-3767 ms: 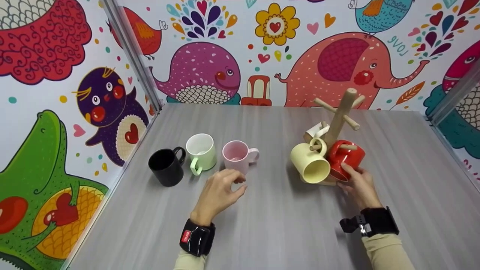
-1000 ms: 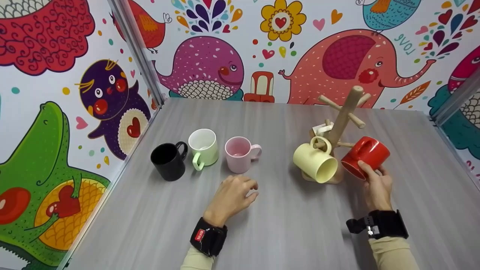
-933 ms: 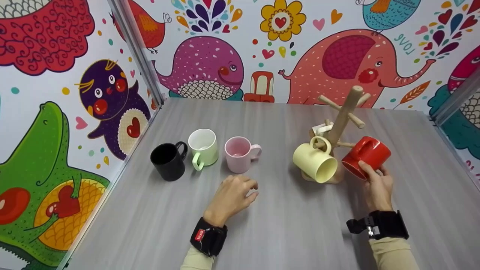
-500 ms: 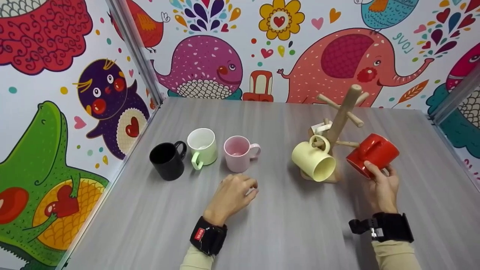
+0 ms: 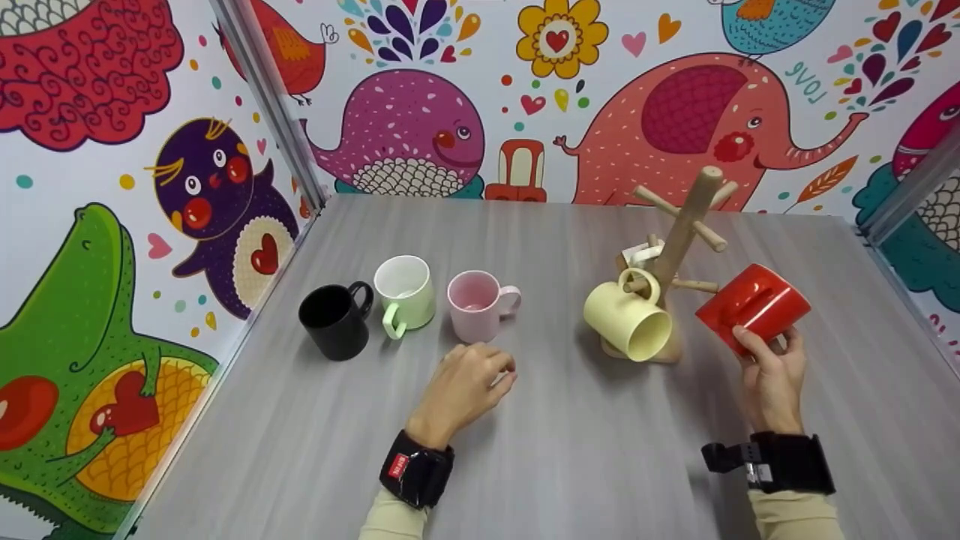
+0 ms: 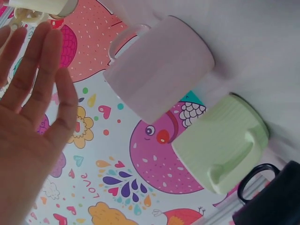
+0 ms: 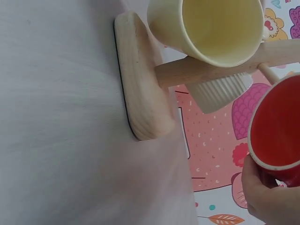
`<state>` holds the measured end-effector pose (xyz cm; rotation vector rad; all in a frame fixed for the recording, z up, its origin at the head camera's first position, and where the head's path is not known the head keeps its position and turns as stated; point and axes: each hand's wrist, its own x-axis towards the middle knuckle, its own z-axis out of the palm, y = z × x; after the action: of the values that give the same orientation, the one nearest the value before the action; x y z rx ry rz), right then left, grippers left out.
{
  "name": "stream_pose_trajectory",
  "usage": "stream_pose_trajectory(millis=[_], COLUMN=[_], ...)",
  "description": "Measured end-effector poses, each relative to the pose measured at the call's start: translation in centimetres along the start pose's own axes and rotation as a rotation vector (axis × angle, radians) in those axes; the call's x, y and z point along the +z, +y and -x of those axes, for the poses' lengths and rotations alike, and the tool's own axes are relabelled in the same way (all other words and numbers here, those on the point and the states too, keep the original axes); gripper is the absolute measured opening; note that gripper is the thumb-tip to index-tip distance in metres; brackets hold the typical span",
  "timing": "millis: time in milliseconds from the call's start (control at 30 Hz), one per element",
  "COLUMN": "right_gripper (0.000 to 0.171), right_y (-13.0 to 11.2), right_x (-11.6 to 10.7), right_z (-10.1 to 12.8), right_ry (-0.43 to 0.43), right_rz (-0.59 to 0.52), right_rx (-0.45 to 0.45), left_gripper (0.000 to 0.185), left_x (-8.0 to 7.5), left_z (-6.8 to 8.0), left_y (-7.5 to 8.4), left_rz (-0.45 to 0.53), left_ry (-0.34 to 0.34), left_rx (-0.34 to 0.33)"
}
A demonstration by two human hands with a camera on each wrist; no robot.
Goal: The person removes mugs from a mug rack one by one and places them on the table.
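While the wooden mug tree [image 5: 679, 247] stands on the grey table [image 5: 585, 450], the parts read as follows.

Red mug: the red mug [image 5: 754, 306] is glossy and plain, tilted in the air with its mouth turned down and toward the person; it hangs just to the right of the mug tree, clear of the pegs.

Right hand: the right hand [image 5: 771, 379] grips the red mug from below, fingers and thumb curled over the rim; the right wrist view shows the fingers at the rim's lower edge.

Left hand: the left hand [image 5: 465, 390] rests on the table well to the left of the mug tree, fingers loosely bent, holding nothing; the left wrist view shows the palm bare.

On the tree: a cream mug [image 5: 628, 322] hangs by its handle from a low peg, mouth toward the person; a white mug [image 5: 637, 256] is partly hidden behind the trunk.

Left of the tree: a pink mug [image 5: 474, 306], a pale green mug [image 5: 405, 291] and a black mug [image 5: 333, 321] stand upright in a row.

Change: nearly four seconds ago the red mug hung on a peg against the trunk; it has since come off and moved out to the right and slightly upward. The left hand has stayed in place.
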<state>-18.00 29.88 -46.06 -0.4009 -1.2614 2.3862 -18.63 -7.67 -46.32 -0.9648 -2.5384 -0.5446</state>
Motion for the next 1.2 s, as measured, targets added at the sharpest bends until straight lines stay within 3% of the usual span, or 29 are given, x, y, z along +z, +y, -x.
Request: stream_pose_trajectory(millis=[367,800,1200], right_gripper=[0.057,0.064,0.066], right_y=[-0.1,0.0,0.5], right_x=[1.2,2.8,3.7], right_z=[1.4,2.6,3.5], right_ry=[-0.118,-0.181,-0.187], right_rz=[0.029,0.081,0.36], right_rx=[-0.103,-0.193,-0.225], left_gripper=[0.006,0.006,0.004], left_x=[-0.2,-0.5,-1.4], left_z=[-0.2,-0.5,-1.9], left_y=[0.3,0.6,1.4], left_rz=[0.006,0.011,0.045], left_ry=[0.008,0.033,0.13], left_rx=[-0.006,0.01,0.061])
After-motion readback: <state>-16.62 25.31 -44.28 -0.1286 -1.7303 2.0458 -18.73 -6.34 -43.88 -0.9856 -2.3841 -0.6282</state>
